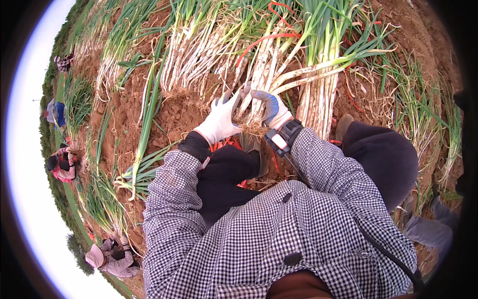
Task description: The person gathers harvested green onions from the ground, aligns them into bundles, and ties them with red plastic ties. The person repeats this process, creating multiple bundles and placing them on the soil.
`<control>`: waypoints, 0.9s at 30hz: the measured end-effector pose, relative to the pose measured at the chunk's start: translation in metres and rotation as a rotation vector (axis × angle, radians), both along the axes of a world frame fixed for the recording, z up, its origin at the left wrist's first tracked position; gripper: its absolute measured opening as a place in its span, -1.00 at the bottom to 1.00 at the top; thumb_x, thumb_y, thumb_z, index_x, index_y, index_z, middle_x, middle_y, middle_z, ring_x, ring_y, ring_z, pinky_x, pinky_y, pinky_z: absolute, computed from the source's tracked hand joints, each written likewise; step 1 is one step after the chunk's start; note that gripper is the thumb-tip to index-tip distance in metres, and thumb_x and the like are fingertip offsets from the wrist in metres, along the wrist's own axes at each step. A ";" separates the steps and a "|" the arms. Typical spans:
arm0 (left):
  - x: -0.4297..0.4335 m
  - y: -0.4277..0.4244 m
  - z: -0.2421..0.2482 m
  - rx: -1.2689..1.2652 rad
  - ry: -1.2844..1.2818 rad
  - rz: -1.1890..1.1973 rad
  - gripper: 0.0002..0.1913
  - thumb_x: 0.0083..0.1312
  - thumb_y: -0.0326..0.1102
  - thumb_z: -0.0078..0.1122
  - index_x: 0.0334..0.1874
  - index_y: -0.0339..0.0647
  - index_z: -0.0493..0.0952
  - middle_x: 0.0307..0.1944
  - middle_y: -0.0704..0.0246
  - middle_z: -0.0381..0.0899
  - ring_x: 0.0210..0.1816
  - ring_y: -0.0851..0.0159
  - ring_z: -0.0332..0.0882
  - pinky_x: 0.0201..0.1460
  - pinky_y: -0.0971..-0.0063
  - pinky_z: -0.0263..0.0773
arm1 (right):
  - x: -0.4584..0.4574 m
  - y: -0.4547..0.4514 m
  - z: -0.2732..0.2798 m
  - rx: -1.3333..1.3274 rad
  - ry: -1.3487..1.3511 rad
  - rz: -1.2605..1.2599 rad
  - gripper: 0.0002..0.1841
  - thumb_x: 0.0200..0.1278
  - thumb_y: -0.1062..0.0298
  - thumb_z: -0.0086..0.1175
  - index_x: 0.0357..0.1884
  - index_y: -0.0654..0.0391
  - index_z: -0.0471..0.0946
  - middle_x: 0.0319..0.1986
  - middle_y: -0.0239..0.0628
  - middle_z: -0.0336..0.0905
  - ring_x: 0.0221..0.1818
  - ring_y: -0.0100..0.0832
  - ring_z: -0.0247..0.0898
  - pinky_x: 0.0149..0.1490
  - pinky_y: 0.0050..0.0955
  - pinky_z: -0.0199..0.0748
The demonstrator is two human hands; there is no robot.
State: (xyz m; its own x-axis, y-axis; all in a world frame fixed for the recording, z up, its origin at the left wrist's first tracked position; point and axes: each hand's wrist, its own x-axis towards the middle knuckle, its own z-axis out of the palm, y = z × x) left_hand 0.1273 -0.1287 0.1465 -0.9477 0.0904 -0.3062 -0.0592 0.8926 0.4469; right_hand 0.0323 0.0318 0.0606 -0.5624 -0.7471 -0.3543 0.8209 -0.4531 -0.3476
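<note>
Both my hands wear white knit gloves with grey-blue palms and fingers. They cup the root end of a bunch of green onions (263,71) from opposite sides. My left hand (224,117) presses the left side of the white stalks, its thumb near the brown roots (254,129). My right hand (274,108) curls around the right side, fingers bent over the stalks. Two thicker stalks (310,76) slant off to the right across a larger bundle of green onions (317,99). A red tie strip (267,37) lies over the bunch farther up.
More green onions (190,56) lie in rows on brown soil (127,97). Loose stalks (145,130) rest at left. Red strips (227,142) lie by my shoe (257,157). Several people work along the left, one in a pale hat (95,256). Grey-trousered legs (427,231) show at right.
</note>
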 end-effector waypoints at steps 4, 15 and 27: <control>-0.006 -0.005 -0.006 -0.255 0.188 -0.001 -0.22 0.00 -0.15 0.55 0.37 0.01 0.50 0.16 0.24 0.60 0.36 0.02 0.36 0.55 -0.06 0.03 | -0.004 -0.009 0.002 -0.167 -0.032 -0.105 -0.54 0.25 0.47 0.23 0.22 0.23 0.49 -0.05 -0.18 0.69 0.06 -0.19 0.63 0.24 -0.12 0.61; -0.017 -0.072 -0.028 0.629 0.133 0.730 -0.41 0.48 -0.12 0.18 0.47 -0.26 0.37 0.39 0.15 0.49 0.37 0.17 0.45 0.44 0.34 0.32 | -0.005 -0.013 0.005 -0.101 -0.063 -0.051 -0.63 0.29 0.41 0.24 0.12 0.28 0.59 -0.06 -0.16 0.71 0.01 -0.26 0.64 0.19 -0.18 0.60; -0.034 -0.019 -0.085 1.526 -0.247 0.851 -0.62 0.45 -0.38 0.23 0.27 -0.35 0.56 0.01 0.34 0.71 -0.07 0.42 0.69 -0.03 0.56 0.60 | 0.005 0.001 0.023 -0.358 -0.172 -0.136 -0.55 0.16 0.47 0.23 0.13 0.23 0.47 -0.17 -0.21 0.66 -0.10 -0.17 0.65 0.13 -0.07 0.64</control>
